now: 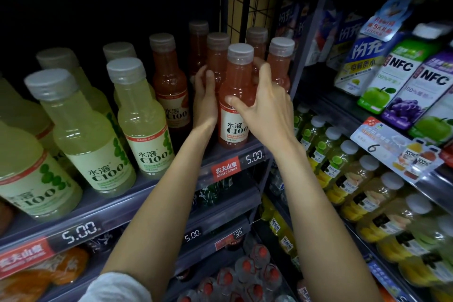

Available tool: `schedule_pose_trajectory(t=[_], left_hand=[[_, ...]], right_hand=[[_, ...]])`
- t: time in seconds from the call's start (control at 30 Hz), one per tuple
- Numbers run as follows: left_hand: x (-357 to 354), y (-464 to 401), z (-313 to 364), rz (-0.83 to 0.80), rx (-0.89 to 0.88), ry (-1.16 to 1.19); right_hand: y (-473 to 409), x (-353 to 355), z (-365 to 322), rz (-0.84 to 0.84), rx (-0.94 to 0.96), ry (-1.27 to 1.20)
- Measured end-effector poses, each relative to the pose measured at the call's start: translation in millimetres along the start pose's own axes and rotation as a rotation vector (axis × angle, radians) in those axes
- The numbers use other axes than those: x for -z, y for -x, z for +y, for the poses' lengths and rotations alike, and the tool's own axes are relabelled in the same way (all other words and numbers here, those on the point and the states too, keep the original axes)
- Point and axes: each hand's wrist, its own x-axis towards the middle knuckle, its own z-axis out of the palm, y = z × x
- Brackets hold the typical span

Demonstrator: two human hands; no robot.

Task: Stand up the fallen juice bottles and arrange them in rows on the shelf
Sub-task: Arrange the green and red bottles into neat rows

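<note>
Juice bottles: pale green ones upright at shelf left, pink ones right. Left hand lies against front pink bottle, fingers seemingly curled behind it; right hand wraps its shoulder. Cartons far right.

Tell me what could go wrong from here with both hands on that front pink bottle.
The front pink bottle stands at the shelf edge; a nudge forward could tip it off. The right hand reaches among close-packed pink bottles behind, so its fingers might topple one. The left hand could brush the neighbouring pink bottle.
</note>
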Motion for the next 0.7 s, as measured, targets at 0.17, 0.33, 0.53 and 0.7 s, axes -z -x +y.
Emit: schedule_pose_trajectory(t=[0.17, 0.33, 0.53, 0.7], left_hand=[[0.3, 1.4, 3.2, 0.022, 0.024, -0.15], [11.8, 39.4, 14.1, 0.21, -0.388, -0.273], [34.0, 88.1, 35.6, 0.301, -0.69, -0.371], [81.7, 114.1, 64.2, 0.473, -0.983, -0.702]], right_hand=[[3.8, -4.3, -0.9, 0.036, 0.014, 0.034], [14.0, -5.8, -3.7, 0.109, -0.011, 0.016], [22.3, -9.4, -29.6, 0.317, 0.243, -0.198], [-10.9, -30.2, -60.5, 0.049, 0.238, -0.282]])
